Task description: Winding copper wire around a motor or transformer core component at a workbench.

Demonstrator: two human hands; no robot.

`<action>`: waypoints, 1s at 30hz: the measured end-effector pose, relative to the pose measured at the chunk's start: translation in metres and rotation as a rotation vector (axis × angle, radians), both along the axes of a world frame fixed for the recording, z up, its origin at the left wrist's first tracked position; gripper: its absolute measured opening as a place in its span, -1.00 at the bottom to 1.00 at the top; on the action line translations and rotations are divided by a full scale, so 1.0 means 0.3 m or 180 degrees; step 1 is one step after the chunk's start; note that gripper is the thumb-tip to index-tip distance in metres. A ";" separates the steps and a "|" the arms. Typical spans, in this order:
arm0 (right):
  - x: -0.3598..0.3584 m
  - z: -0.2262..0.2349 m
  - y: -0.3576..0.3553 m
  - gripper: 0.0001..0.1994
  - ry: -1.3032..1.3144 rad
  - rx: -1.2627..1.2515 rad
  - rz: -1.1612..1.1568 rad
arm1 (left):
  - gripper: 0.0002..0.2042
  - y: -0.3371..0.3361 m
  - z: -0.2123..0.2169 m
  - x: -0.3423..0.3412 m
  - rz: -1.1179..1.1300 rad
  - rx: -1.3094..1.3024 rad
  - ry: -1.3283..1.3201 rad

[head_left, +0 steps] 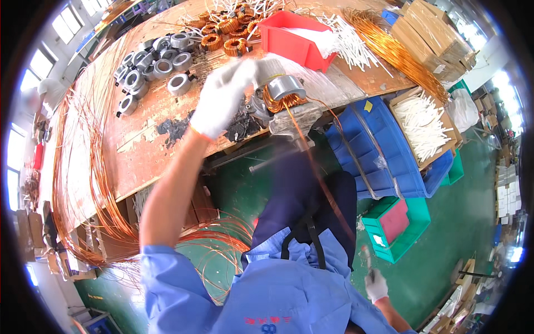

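Note:
A grey ring core (286, 87), partly wound with copper wire, sits on a metal vise (297, 119) at the table's front edge. My left hand (222, 97), in a white glove, is raised just left of the core. Its fingers are bent together and slightly blurred; what they hold, if anything, is hidden. From the core a copper wire (303, 136) runs down across my lap toward the lower right. Low on the right, my right hand (376, 285), also gloved, is closed round a slim stick-like tool (367, 259), whose tip is blurred.
Several grey ring cores (162, 68) and wound copper coils (228, 25) lie on the wooden table (142, 125). Behind the vise is a red bin (278, 36). Blue crates (361, 145), a box of white tubes (421, 125) and a green bin (414, 231) stand right. Loose copper wire (105, 206) hangs left.

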State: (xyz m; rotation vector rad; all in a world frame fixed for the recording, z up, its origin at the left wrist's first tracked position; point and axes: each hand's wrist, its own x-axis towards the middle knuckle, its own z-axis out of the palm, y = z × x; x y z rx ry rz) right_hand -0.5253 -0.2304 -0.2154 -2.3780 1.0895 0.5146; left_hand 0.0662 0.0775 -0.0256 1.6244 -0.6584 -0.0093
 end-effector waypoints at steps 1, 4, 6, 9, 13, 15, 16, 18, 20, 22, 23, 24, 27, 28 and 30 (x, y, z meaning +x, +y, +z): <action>0.023 -0.015 -0.021 -0.72 -0.0151 0.0028 -0.0658 | -0.60 -0.013 -0.060 -0.046 -0.0096 -0.0095 0.0439; 0.267 0.036 -0.038 -0.83 -0.1449 -0.0366 -0.0200 | -0.67 -0.047 -0.175 -0.097 -0.0131 -0.1123 0.1038; 0.526 0.148 0.005 -0.84 -0.1772 -0.0203 -0.0102 | -0.68 -0.062 -0.204 -0.098 -0.0158 -0.1327 0.1048; 0.922 0.329 0.113 -0.88 -0.2371 -0.0179 0.0305 | -0.69 -0.064 -0.189 -0.085 -0.0134 -0.1423 0.1176; 1.262 0.401 0.207 -0.79 -0.3316 -0.0178 0.1329 | -0.74 -0.050 -0.165 -0.093 -0.0255 -0.1284 0.1413; 1.324 0.367 0.233 -0.76 -0.3297 0.0554 0.1321 | -0.74 -0.050 -0.171 -0.103 -0.0242 -0.1287 0.1250; 1.336 0.348 0.239 -0.79 -0.3191 0.0936 0.1242 | -0.75 -0.051 -0.176 -0.105 -0.0255 -0.1281 0.1228; 1.331 0.332 0.243 -0.87 -0.3008 0.1319 0.0853 | -0.75 -0.059 -0.184 -0.113 -0.0197 -0.1265 0.1178; 1.295 0.366 0.247 -0.91 -0.2939 0.1664 0.0540 | -0.75 -0.067 -0.179 -0.120 -0.0158 -0.1301 0.1053; 1.247 0.451 0.257 -0.92 -0.2878 0.1909 0.0335 | -0.74 -0.077 -0.161 -0.127 0.0174 -0.0925 0.1181; 1.218 0.512 0.263 -0.89 -0.2663 0.1826 0.0242 | -0.74 -0.082 -0.146 -0.133 0.0077 -0.1012 0.1064; 1.177 0.573 0.278 -0.89 -0.2855 0.1854 0.0458 | -0.73 -0.086 -0.131 -0.143 0.0382 -0.0625 0.0442; 1.052 0.721 0.346 -0.91 -0.2911 0.1826 0.0926 | -0.69 -0.097 -0.075 -0.201 0.1296 0.0408 -0.2579; 1.032 0.759 0.355 -0.94 -0.2818 0.1538 0.1291 | -0.73 -0.102 -0.051 -0.220 0.0797 0.0803 -0.3061; 0.999 0.807 0.367 -0.93 -0.2776 0.1468 0.1070 | -0.75 -0.117 -0.003 -0.271 -0.0118 0.0921 -0.3355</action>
